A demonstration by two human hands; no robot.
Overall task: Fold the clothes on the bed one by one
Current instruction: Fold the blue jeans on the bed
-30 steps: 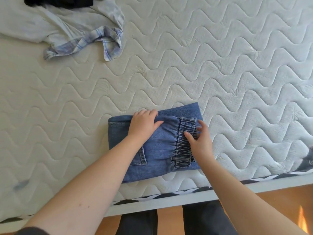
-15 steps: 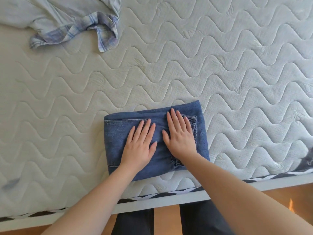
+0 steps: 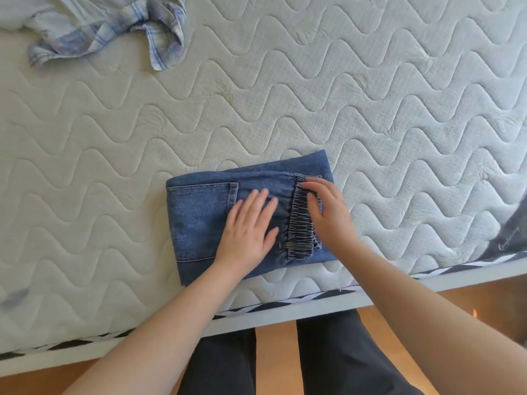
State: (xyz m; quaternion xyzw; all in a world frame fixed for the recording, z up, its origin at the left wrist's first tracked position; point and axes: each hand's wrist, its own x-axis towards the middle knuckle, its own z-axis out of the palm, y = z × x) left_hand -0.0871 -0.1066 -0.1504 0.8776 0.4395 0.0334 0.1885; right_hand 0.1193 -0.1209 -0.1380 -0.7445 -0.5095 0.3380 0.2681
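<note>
Jeans (image 3: 205,220) folded compact, near bed (image 3: 370,109) edge. My left hand (image 3: 246,229) flat on denim, right hand (image 3: 328,215) at waistband; fingers spread, gripping nothing. Step: final smoothing. Next: fetch plaid shirt (image 3: 108,27), spread flat.

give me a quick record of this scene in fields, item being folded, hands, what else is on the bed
item: folded jeans, a compact rectangle near the front edge of the mattress
left hand: flat, palm down on the middle of the jeans
right hand: open, fingers on the elastic waistband at the right end
grasp: neither hand grips, both press
other clothes: crumpled plaid shirt at the far left, unfolded; dark grey garment at the right edge, mostly out of view
task status: jeans look folded, shirt not yet done
</note>
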